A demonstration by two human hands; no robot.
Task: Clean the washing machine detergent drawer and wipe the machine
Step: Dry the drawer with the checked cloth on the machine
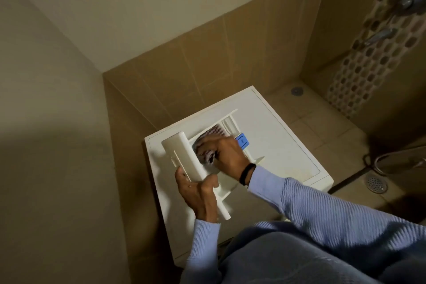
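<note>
Detergent drawer (184,152): out of its slot, on the lid of the washing machine (283,143), toward the near-left corner, front panel at the left. Flat or slightly lifted, cannot tell.

Your left hand (198,193) grips the near end of the drawer, fingers curled round the panel edge, thumb on top. It looks like a bracing hold.

Your right hand (227,154) is inside the large compartment, fingers bunched round a striped cloth (216,130). The cloth spreads out past the knuckles on the far side.

Blue insert (242,140) sits in the compartment just right of that hand, untouched.

Progress, as a judgement: drawer removal is done and the drawer wipe is under way. The narrower far compartments and the blue insert appear not yet reached. Left to do: finish the drawer, refit it, wipe the machine's body.

Writing: none readable. The blue insert carries a mark too small to make out, and no brand shows on the lid or drawer.

Surroundings: black wristband (247,174) on your right wrist, floor drain (375,183) near right, shower fittings (408,0) on the far right wall.
</note>
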